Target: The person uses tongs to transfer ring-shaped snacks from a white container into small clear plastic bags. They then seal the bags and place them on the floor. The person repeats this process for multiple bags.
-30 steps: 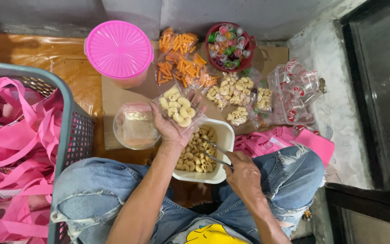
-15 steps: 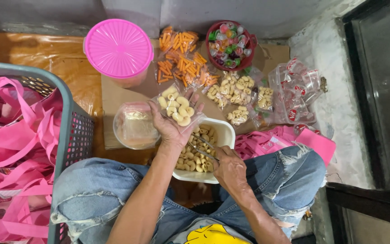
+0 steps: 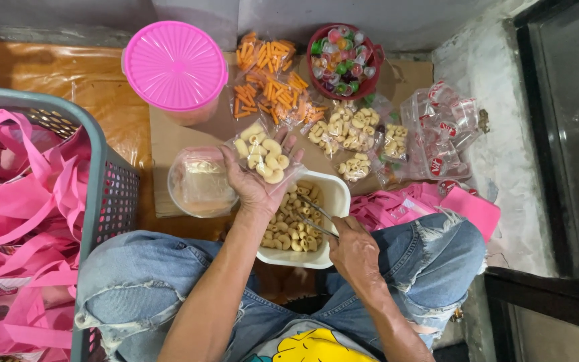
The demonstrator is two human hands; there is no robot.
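In the head view, a small clear bag of pale ring snacks (image 3: 263, 153) is being held up in the left hand (image 3: 252, 182), just above the white tub (image 3: 333, 201). Metal tongs (image 3: 313, 216), raised half a second ago, are now being dipped into the tub by the clenched right hand (image 3: 353, 253). Room is being narrowed by the grey basket (image 3: 112, 201) and filled bags (image 3: 353, 137).

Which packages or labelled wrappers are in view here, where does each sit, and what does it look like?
Small clear bag of pale curled snacks: in the left hand, above the white tub.
Clear bags of orange sticks: top centre, on cardboard.
Filled clear bags of pale snacks: right of centre.
Empty clear bags with red-and-white labels: far right.
No signs or screens.
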